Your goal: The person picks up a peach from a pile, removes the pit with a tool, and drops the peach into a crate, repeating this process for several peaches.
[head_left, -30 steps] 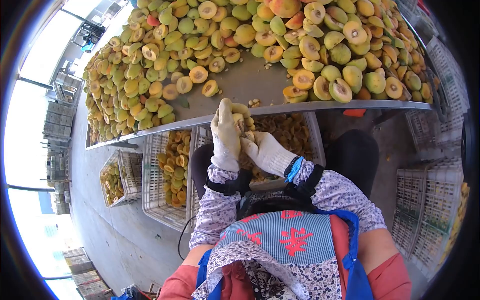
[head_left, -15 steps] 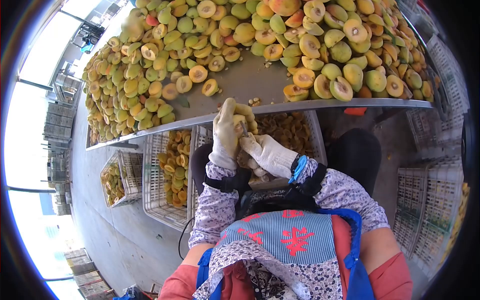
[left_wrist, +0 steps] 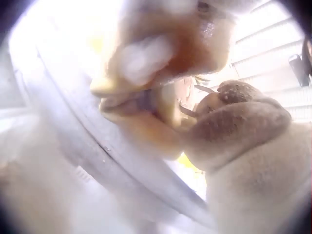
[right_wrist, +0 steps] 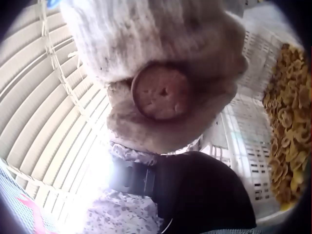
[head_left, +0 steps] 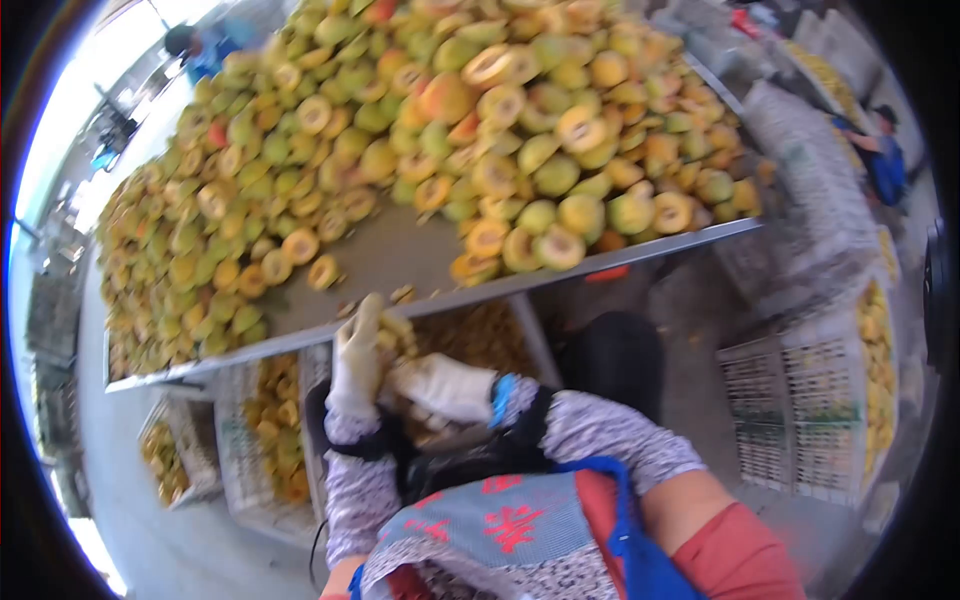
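In the head view my gloved left hand (head_left: 358, 352) is at the table's front edge, its fingers around a yellow peach half (head_left: 387, 345) that they mostly cover. Close against it, my gloved right hand (head_left: 452, 386) grips a pitting tool. The round butt of the tool's handle (right_wrist: 162, 93) pokes out of the right fist in the right wrist view. A thin, curved metal tip (left_wrist: 188, 111) shows beside the right glove's thumb (left_wrist: 234, 127) in the left wrist view. Cut peaches (head_left: 560, 170) are heaped on the metal table (head_left: 400, 250) beyond both hands.
Under the hands, a white crate (head_left: 533, 335) holds brownish pieces. More crates stand on the left, one with peach halves (head_left: 285, 425), and a tall perforated crate (head_left: 790, 420) on the right. Other people show at the far left (head_left: 200, 52) and far right (head_left: 885, 165).
The head view has swung, so the table and hands sit lower and further left, and a person now shows on each side. Both hands stay together at the table edge.
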A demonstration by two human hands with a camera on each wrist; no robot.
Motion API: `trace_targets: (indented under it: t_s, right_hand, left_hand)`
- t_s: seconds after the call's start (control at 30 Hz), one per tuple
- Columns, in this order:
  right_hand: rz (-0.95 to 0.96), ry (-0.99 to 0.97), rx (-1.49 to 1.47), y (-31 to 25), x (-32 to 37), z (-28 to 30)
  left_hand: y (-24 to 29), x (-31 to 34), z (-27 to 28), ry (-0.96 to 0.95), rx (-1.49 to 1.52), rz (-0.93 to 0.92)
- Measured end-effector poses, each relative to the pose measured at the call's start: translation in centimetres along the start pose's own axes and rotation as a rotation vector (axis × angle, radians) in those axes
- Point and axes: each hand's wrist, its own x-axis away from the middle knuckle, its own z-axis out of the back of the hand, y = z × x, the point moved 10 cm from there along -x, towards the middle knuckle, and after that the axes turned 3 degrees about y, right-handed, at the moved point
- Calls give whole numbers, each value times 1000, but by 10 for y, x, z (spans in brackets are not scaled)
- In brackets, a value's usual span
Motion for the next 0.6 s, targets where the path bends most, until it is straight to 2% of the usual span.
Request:
trace_targets:
  t_s: [0.03,0.07,0.13,0.2,0.27,0.3,0.37,0.4,0.43,0.47,0.5,0.57,0.6]
  right_hand:
    - [163,52,118,2,-12,6]
    - [142,39,159,12,-23,11]
    - [131,-46,31,-6,5,-4]
    - [35,-123,-180,5,0,-14]
    - [-32,-250,-272,12,-2,-20]
    - [-11,-160,-117,16,-4,-11]
    - [29,21,198,5,9,4]
    - [24,27,201,6,10,5]
    - [22,33,204,6,11,5]
    - [23,38,202,6,10,4]
    - [53,-110,89,18,-3,-2]
    - [91,-128,-12,15,-4,-9]
    - [110,-138,-62,12,-3,-12]
  left_hand:
    - [-4,-7,4,5,-132,-9]
    - [0,-5,0,7,-163,-52]
    - [2,-3,0,14,24,-143]
    - [-2,6,-6,23,312,-119]
    - [3,11,-14,-39,213,-92]
    - [3,13,-15,-61,160,-80]
    - [-2,1,-11,-172,-268,-122]
    - [-10,-3,-10,-224,-481,-138]
    - [-9,-2,-13,-226,-419,-143]
    - [-8,1,-13,-207,-191,-118]
    - [-10,7,-14,-184,34,-88]
    - [-16,13,-14,-73,460,-6]
    - [-17,13,-11,-41,493,1]
